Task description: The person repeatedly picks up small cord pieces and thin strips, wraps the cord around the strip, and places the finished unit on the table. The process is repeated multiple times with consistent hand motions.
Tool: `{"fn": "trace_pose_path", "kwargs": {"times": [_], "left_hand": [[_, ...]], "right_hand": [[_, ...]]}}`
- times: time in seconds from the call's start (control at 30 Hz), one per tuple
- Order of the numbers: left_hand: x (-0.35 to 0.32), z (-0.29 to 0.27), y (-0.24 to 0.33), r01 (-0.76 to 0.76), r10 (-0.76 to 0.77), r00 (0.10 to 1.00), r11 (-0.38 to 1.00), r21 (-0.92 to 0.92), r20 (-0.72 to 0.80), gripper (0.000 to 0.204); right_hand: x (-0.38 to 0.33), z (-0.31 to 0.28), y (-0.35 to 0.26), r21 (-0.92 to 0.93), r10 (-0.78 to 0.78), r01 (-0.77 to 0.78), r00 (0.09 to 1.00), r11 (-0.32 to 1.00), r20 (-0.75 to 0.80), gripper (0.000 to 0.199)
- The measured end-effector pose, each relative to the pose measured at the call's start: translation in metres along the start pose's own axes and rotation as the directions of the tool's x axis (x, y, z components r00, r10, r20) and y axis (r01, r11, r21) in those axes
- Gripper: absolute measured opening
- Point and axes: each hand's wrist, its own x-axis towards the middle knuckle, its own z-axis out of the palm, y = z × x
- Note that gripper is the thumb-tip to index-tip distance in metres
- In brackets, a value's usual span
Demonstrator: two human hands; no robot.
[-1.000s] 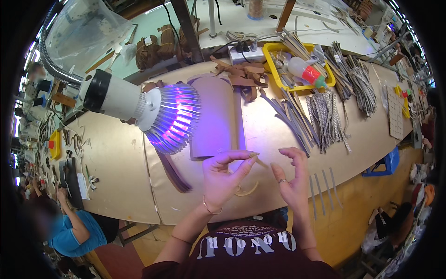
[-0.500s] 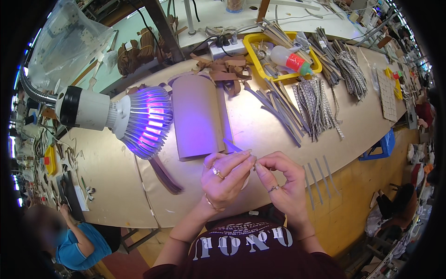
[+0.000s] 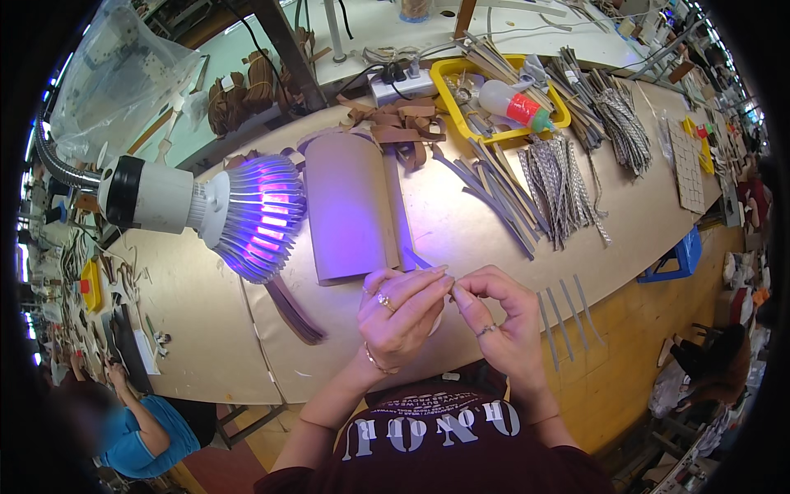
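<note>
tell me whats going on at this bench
A person's left hand and right hand meet fingertip to fingertip over a long workbench, pinching something too small to make out. A purple-glowing lamp shines beside a brown sheet. Three grey strips lie to the right, braided cords and a yellow tray farther back.

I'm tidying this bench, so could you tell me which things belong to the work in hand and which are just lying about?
In use:
left hand
right hand
purple lamp

Lying about:
yellow tray
squeeze bottle
braided strips
brown card sheet
three grey strips
</note>
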Motion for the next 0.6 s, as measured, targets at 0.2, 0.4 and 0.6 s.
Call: {"fn": "trace_pose_path", "kwargs": {"times": [0.2, 0.4, 0.6], "left_hand": [[0.0, 0.002, 0.001, 0.053, -0.054, 0.998, 0.996, -0.067, -0.015, 0.029], [0.002, 0.001, -0.002, 0.041, -0.04, 0.999, 0.997, -0.069, 0.015, 0.029], [0.005, -0.008, 0.0, 0.182, -0.157, 0.979, 0.962, -0.203, 0.131, 0.024]], "right_hand": [[0.001, -0.001, 0.005, -0.014, -0.04, 0.04, 0.999, 0.999, 0.011, 0.006], [0.002, -0.003, 0.01, -0.064, -0.086, 0.088, 0.996, 0.994, 0.026, 0.006], [0.002, -0.004, 0.012, -0.063, -0.07, 0.072, 0.997, 0.995, 0.028, 0.007]]}}
